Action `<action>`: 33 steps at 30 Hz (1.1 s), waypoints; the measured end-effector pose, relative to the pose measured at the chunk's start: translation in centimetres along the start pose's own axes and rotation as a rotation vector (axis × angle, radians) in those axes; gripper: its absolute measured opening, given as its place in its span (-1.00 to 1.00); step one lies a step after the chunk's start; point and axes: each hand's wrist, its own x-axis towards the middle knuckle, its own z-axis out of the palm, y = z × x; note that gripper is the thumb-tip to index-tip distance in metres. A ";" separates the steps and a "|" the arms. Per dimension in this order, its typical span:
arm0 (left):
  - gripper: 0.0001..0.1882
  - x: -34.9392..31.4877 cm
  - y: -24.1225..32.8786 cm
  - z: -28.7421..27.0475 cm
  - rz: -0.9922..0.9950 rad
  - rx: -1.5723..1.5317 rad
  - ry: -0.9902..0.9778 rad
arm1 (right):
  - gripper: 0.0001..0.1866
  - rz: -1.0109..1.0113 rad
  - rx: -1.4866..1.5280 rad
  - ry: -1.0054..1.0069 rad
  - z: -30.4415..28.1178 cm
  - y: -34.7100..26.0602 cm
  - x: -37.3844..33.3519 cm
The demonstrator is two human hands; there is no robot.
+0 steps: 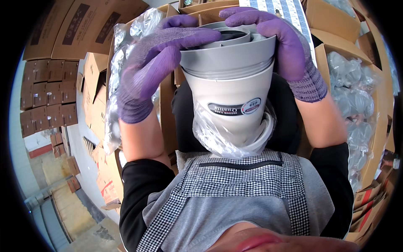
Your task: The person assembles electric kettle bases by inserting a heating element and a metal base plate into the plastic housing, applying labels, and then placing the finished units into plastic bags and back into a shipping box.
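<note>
A white vacuum flask (231,90) stands upside down between my knees, its wide grey base (228,62) uppermost. On top, a smaller round ring (235,40) with a dark middle sits inside the base. My left hand (153,61), in a purple knitted glove, grips the base's left side, its fingers reaching over the top. The right hand (289,48), gloved alike, curls round the right rim. Clear plastic film (210,132) wraps the lower part of the flask, near its curved handle (265,133). An oval label marks the body.
Open cartons holding bagged clear parts (354,101) stand at my right, with more bagged parts (115,84) at my left. Brown boxes (48,96) are stacked at the far left. A printed sheet (294,8) lies beyond my right hand. Flattened cardboard (369,206) lies at lower right.
</note>
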 end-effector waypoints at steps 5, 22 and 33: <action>-0.42 1.8 2.6 3.8 0.048 0.145 0.073 | -0.42 0.389 0.771 -0.007 -0.3 2.3 0.6; -0.39 -1.8 -8.1 6.1 0.065 -1.043 0.501 | -0.51 -0.024 -0.761 0.151 3.5 -2.2 -1.3; -0.40 -1.2 -8.1 3.4 0.129 -0.271 0.257 | -0.71 -0.140 -0.349 0.091 2.9 -1.2 -0.5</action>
